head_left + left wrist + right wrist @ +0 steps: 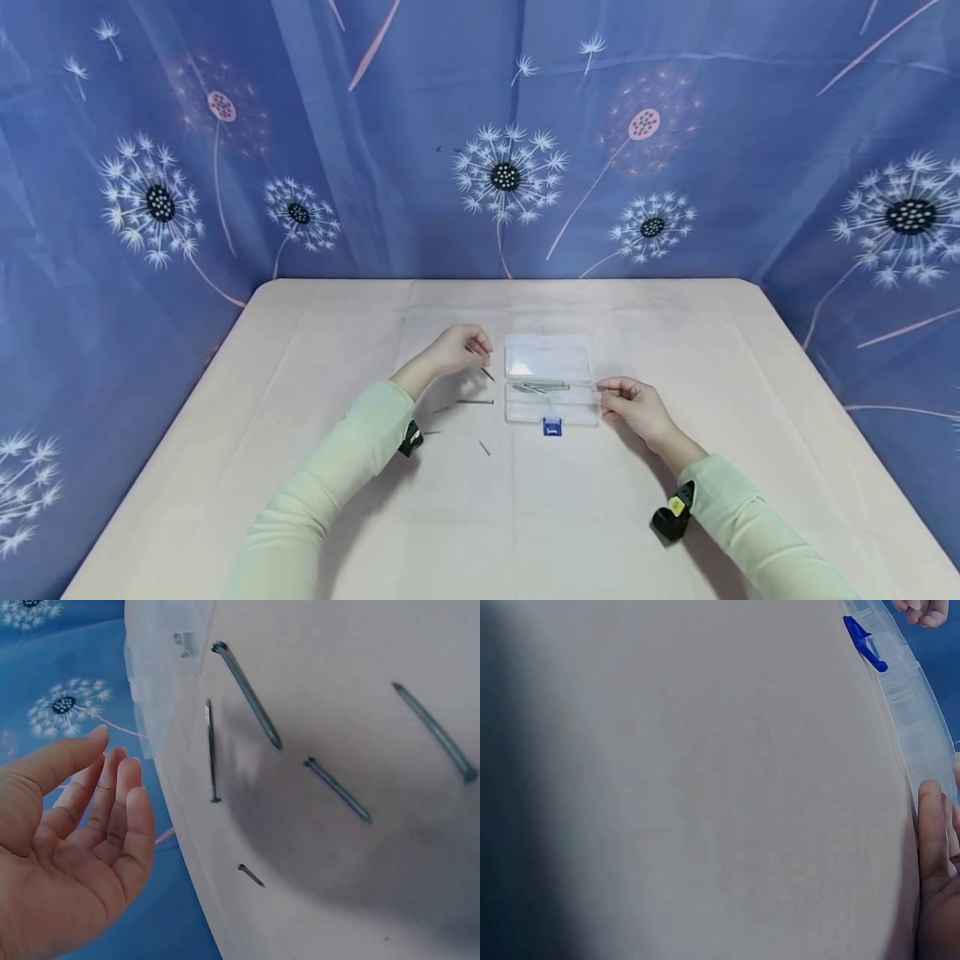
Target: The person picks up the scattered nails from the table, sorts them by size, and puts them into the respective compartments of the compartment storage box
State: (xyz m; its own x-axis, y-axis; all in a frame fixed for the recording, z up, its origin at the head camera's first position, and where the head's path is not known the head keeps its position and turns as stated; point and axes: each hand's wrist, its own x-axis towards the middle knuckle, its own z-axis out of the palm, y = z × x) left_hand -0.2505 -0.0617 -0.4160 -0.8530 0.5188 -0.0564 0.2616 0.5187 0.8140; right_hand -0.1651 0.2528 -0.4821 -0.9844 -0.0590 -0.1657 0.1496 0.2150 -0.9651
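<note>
My left hand (459, 348) hovers left of a clear plastic box (551, 415), above a nail (487, 373). In the left wrist view, its fingers are loosely bent with nothing seen between them. Several loose nails lie on the table there: a thick one (247, 694), a thinner one (211, 750), others (337, 787) (435, 731) and a short one (251, 875). The box lies open, its lid (547, 357) tipped back, with several nails (542, 387) inside. My right hand (636, 408) holds the box's right end by its edge.
A blue latch (552, 427) sticks out at the box's front. The pale cloth-covered table (555, 525) meets a blue dandelion-print curtain (420, 208) at the back and sides. Black wrist cameras (672, 515) hang below both sleeves.
</note>
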